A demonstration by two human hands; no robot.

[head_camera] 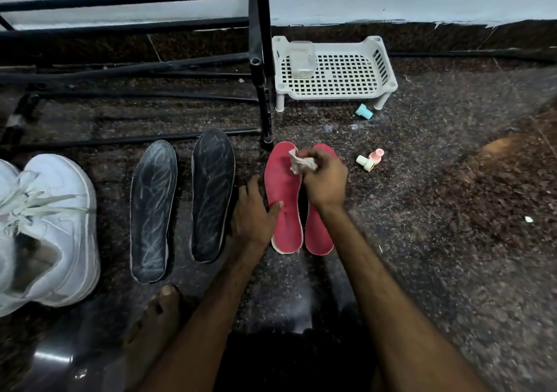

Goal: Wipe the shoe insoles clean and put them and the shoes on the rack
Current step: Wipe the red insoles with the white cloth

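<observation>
Two red insoles lie side by side on the dark floor, the left one (284, 189) and the right one (319, 235). My right hand (325, 180) grips a crumpled white tissue (301, 162) and presses it on the toe end of the left red insole. My left hand (254, 214) rests flat beside that insole, its thumb on the insole's edge. Two black insoles (153, 208) (212, 192) with pale smear marks lie to the left. White shoes (45, 229) stand at the far left. The black metal rack (259, 45) rises behind.
A white perforated plastic tray (334, 72) on short legs holds a clear container (301, 58) at the back right. Small plastic pieces lie near it: a teal one (363, 111) and a pink and cream one (370, 159). My bare foot (156, 310) is at the bottom.
</observation>
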